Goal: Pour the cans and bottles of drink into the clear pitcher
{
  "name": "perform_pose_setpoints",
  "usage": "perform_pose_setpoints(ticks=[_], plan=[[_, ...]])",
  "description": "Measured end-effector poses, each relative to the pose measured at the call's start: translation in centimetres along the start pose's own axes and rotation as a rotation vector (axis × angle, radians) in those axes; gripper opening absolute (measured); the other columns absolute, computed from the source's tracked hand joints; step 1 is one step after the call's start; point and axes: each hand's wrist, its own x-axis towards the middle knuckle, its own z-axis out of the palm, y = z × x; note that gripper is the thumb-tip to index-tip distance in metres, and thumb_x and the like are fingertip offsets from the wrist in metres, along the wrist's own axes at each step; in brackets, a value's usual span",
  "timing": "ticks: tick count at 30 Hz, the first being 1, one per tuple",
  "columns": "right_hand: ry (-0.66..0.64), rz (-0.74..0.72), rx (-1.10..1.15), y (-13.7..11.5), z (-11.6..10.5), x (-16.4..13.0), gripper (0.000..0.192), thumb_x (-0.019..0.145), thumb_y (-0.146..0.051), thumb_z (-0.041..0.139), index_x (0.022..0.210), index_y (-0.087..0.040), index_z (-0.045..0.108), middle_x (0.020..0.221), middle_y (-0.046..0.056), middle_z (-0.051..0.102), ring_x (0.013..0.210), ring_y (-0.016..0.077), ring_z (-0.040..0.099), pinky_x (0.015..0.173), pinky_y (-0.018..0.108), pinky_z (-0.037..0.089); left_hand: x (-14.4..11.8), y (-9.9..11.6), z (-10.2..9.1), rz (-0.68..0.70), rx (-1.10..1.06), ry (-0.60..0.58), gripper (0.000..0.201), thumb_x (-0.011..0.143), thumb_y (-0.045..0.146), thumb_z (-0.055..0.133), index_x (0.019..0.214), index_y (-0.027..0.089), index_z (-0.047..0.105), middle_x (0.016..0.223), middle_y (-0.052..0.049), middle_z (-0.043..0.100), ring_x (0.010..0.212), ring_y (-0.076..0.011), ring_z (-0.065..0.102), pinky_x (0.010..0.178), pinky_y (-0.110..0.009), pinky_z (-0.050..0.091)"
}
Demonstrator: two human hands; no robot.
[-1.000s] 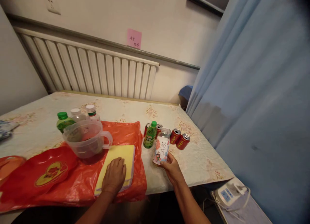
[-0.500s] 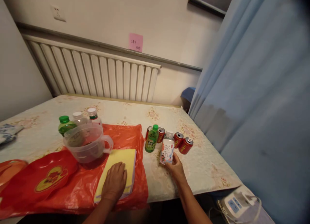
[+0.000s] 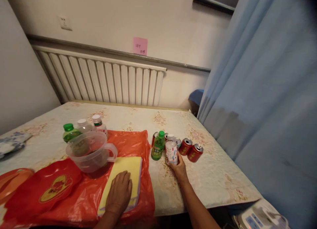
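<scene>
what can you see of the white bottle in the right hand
The white bottle is small, with a white label printed in pink and blue and a pale cap. It stands about upright on the table, close beside the green bottle and the red cans. The right hand grips its lower part from the near side. Its contents cannot be seen.

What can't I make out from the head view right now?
- Right hand on the white bottle: whether it grips or only touches can't be told.
- Cans: some hidden behind the bottles; the count is unclear.
- Pink note: writing too small.
- Device: cut off by the bottom edge.
- Left hand covers part of the yellow pad.
</scene>
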Motion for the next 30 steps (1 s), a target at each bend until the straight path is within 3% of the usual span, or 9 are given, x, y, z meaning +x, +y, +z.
perform_pose_setpoints(ticks=[13, 22, 30], plan=[[0.007, -0.091, -0.246, -0.7, -1.6, -1.6, 0.058, 0.06, -0.04, 0.076, 0.111, -0.019, 0.06, 0.1, 0.008, 0.072, 0.086, 0.0235, 0.067, 0.076, 0.033, 0.052, 0.0, 0.0, 0.0, 0.011, -0.014, 0.017, 0.027, 0.092, 0.023, 0.043, 0.113, 0.015, 0.059, 0.114, -0.012, 0.062, 0.11, -0.0266, 0.054, 0.096, -0.043, 0.043], [0.17, -0.097, -0.311, -0.9, -0.5, -2.0, 0.053, 0.056, -0.048, 0.078, 0.096, -0.019, 0.06, 0.095, 0.009, 0.07, 0.084, 0.0246, 0.064, 0.074, 0.034, 0.05, 0.1, 0.1, -0.3, 0.015, -0.002, 0.011, 0.026, 0.092, 0.022, 0.044, 0.111, 0.015, 0.059, 0.114, -0.012, 0.062, 0.11, -0.0264, 0.055, 0.097, -0.043, 0.043], [0.125, -0.088, -0.307, -1.7, 0.6, -1.0, 0.044, 0.056, -0.041, 0.077, 0.091, -0.02, 0.061, 0.087, 0.006, 0.071, 0.075, 0.0221, 0.064, 0.065, 0.03, 0.05, -0.1, 0.0, 0.1, 0.016, -0.002, 0.042, 0.025, 0.092, 0.022, 0.045, 0.111, 0.016, 0.058, 0.113, -0.011, 0.062, 0.109, -0.0258, 0.055, 0.097, -0.043, 0.042]])
